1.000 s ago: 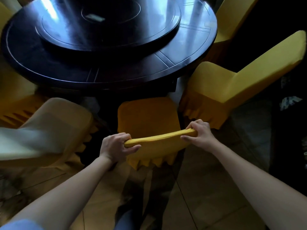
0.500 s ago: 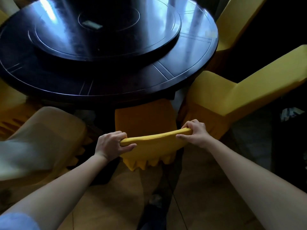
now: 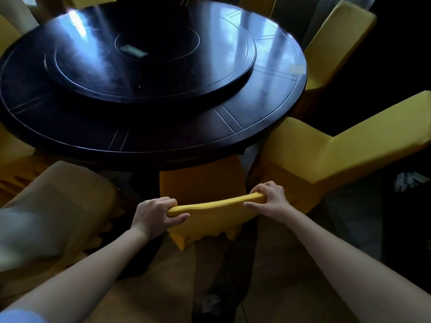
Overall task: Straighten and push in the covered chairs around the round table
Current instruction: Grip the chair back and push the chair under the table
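A dark round table (image 3: 268,108) with a raised turntable (image 3: 149,64) fills the upper view. Right below its near edge stands a yellow-covered chair (image 3: 207,217), its seat partly under the tabletop. My left hand (image 3: 154,217) grips the left end of the chair's top rail. My right hand (image 3: 270,201) grips the right end. Both arms are stretched forward.
A pale covered chair (image 3: 53,213) stands close on the left. Another yellow chair (image 3: 326,155) sits angled on the right, and one more (image 3: 333,43) at the far right of the table. More yellow chairs show along the left edge. The floor is tiled.
The chair has slid forward toward the table, its seat now farther beneath the edge. Both hands keep the same hold on the top rail.
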A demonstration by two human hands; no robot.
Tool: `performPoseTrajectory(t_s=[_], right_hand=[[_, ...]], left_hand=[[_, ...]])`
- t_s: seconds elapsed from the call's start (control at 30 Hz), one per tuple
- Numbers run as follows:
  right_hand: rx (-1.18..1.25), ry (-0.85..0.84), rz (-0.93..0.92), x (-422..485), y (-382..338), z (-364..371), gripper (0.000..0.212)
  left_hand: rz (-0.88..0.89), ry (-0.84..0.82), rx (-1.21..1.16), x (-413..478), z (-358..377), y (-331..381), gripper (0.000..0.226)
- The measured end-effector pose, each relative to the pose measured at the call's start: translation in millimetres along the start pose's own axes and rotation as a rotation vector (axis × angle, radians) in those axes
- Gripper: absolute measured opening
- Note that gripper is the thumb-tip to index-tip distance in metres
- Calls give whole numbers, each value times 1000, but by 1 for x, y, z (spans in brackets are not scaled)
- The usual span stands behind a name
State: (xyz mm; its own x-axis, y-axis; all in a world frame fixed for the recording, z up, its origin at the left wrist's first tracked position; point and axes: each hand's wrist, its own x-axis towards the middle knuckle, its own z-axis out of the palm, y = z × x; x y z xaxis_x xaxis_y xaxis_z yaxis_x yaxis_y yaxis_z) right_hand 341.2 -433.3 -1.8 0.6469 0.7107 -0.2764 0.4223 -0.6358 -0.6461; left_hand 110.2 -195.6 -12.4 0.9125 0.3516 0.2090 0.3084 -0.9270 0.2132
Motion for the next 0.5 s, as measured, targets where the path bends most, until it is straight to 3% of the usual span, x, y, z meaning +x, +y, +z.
performPoseTrajectory(t_s=[0.2,0.37,0.5], right_hand=[[12,234,-33,-10,16,13,53],[-29,186,-16,-8,8,35,48],[62,210,-21,-15,16,27,36]], left_hand=[[-55,-114,-41,9,6,10,67],[-102,-209,-45,-13,10,7,66],[-72,-201,23,-1,15,44,59]])
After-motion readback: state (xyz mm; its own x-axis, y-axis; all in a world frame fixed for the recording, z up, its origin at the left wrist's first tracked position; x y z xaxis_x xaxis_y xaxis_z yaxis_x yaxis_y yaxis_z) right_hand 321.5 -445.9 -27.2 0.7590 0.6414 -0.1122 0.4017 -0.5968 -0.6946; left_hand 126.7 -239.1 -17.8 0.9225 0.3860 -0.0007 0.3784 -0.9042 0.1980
